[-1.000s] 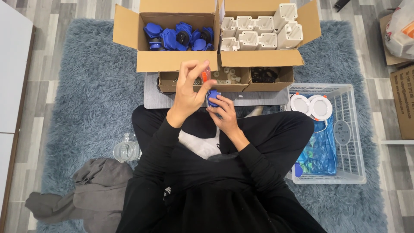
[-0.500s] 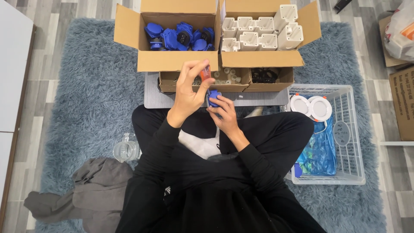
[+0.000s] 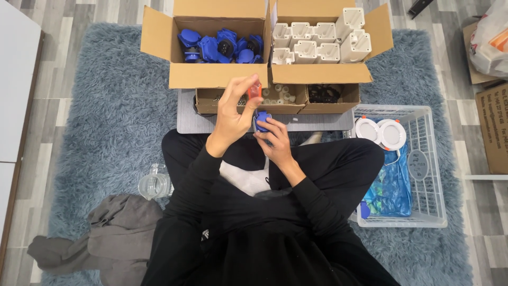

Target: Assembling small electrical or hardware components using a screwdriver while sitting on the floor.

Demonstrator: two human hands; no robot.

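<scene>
My left hand is raised in front of me, its fingertips pinched on a small red-handled tool that points down. My right hand sits just below and to the right of it, gripping a small blue plastic part. The tool's tip meets the blue part. I sit cross-legged in black clothes on a blue-grey shaggy rug.
An open carton of blue parts and one of white plastic housings stand ahead. Low trays with small pieces sit on a grey board. A white wire basket is right, a glass jar and grey cloth left.
Both hands stay in nearly the same place; the left hand's fingers shift slightly on the red tool over the blue part.
</scene>
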